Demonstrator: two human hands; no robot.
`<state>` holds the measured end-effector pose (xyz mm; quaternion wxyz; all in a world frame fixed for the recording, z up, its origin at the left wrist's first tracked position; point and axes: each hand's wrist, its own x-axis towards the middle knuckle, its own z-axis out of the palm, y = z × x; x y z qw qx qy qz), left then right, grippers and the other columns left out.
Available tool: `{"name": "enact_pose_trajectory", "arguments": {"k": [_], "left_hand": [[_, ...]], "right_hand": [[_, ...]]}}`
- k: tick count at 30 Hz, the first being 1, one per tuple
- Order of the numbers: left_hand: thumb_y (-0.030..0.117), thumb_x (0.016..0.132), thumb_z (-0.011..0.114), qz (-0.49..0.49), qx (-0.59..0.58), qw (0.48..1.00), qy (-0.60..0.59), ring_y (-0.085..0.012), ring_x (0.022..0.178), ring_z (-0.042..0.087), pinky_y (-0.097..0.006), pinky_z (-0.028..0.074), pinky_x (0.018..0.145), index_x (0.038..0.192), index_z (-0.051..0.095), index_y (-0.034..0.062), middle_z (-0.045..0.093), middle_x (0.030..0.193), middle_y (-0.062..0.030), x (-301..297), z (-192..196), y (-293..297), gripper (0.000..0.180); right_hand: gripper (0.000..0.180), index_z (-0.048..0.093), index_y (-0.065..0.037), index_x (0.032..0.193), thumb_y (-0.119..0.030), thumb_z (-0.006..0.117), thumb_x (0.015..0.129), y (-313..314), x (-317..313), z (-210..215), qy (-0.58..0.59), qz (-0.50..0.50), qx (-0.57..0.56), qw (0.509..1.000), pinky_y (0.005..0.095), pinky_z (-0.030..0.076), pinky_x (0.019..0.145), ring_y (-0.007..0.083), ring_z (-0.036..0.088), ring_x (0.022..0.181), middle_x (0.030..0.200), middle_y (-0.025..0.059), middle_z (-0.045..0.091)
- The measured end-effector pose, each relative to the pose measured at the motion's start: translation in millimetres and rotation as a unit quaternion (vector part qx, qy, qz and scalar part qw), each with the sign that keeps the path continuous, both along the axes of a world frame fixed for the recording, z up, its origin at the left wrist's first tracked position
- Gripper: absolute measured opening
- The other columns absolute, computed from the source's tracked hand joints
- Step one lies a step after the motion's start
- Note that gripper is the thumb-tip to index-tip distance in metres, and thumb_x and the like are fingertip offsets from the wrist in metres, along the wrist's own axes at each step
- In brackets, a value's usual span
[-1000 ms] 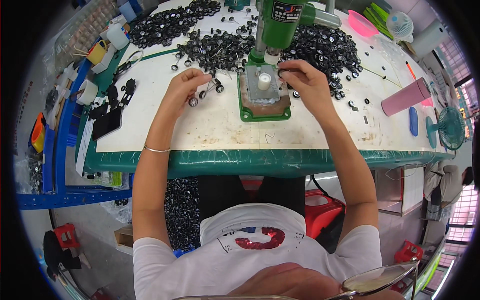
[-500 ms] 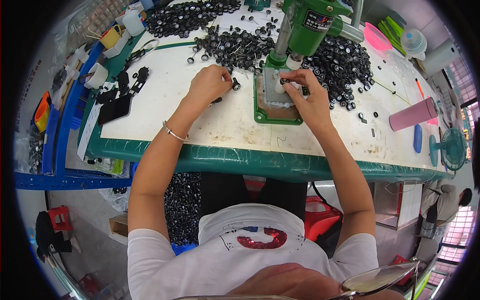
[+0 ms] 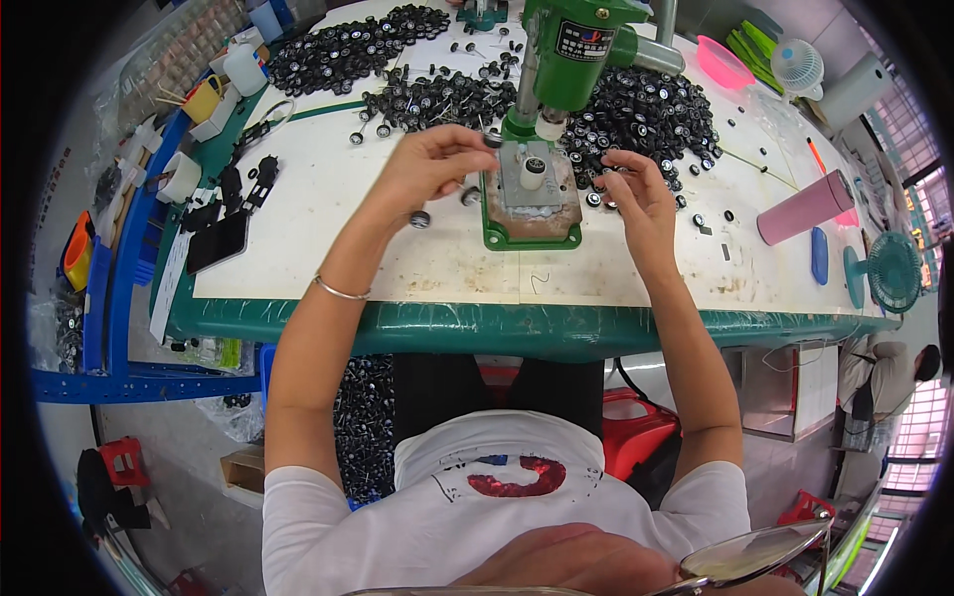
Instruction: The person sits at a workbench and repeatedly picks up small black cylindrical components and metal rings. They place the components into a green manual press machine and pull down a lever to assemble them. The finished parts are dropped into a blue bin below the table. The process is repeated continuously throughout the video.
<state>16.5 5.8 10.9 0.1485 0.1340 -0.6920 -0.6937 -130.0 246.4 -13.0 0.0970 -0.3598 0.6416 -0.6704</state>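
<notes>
A green hand press (image 3: 566, 60) stands on the table before me. On its grey base plate (image 3: 519, 194) sits a white cylindrical holder (image 3: 533, 180) with a small black wheel (image 3: 535, 165) on top. Left of the press, my left hand (image 3: 432, 171) pinches another small black toy wheel (image 3: 492, 140) at its fingertips, close to the plate's upper left corner. My right hand (image 3: 644, 204) is right of the base, thumb and fingers apart, beside the edge of the wheel pile. Two loose wheels, one of them a black wheel (image 3: 420, 219), lie beneath my left hand.
Heaps of black wheels (image 3: 636, 119) lie behind and beside the press; wheels on axles (image 3: 437, 99) spread to its left. A pink tumbler (image 3: 805, 207), a teal fan (image 3: 892, 273) and a blue case (image 3: 819, 256) are at right. A phone (image 3: 217, 241) lies at left.
My right hand has let go of the wheel on the white holder and drawn away right. My left hand has raised its wheel toward the press plate. The view has shifted slightly.
</notes>
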Motion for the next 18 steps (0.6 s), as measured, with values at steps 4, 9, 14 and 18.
{"name": "enact_pose_trajectory", "arguments": {"k": [4,9,14,18], "left_hand": [[0.01,0.082,0.072,-0.036,0.019,0.999,-0.004,-0.0007,0.049,0.043,-0.015,0.033,0.045,0.093,0.067,0.0039,0.07,0.082,-0.0015,-18,8,25,0.014],[0.012,0.079,0.075,-0.011,0.006,1.0,-0.005,0.0005,0.047,0.04,-0.015,0.028,0.042,0.089,0.068,0.0048,0.068,0.075,0.0003,-32,13,39,0.014],[0.013,0.076,0.078,-0.001,-0.015,1.0,0.002,0.0002,0.046,0.041,-0.016,0.028,0.042,0.086,0.071,0.0057,0.065,0.07,0.0023,-41,17,44,0.014],[0.015,0.074,0.079,0.002,-0.045,0.999,0.004,-0.0016,0.048,0.046,-0.018,0.035,0.042,0.086,0.072,0.0041,0.064,0.069,0.0025,-41,18,31,0.018]], "right_hand": [[0.027,0.055,-0.003,0.118,-0.014,0.058,0.094,4,-2,12,0.002,-0.002,-0.011,1.0,0.0235,0.048,0.072,0.0117,0.062,0.088,0.111,0.0059,0.062],[0.026,0.056,-0.002,0.118,-0.014,0.058,0.094,7,-14,24,0.006,-0.014,-0.027,1.0,0.0236,0.048,0.071,0.011,0.062,0.087,0.109,0.0057,0.063],[0.023,0.063,-0.003,0.109,-0.015,0.064,0.089,-16,-11,22,0.108,0.033,0.085,0.99,0.0255,0.05,0.076,0.0132,0.062,0.088,0.104,0.0047,0.061],[0.027,0.064,-0.002,0.107,-0.017,0.068,0.085,-46,9,17,0.104,0.057,0.122,0.985,0.0277,0.05,0.079,0.0158,0.062,0.089,0.101,0.0062,0.058]]}}
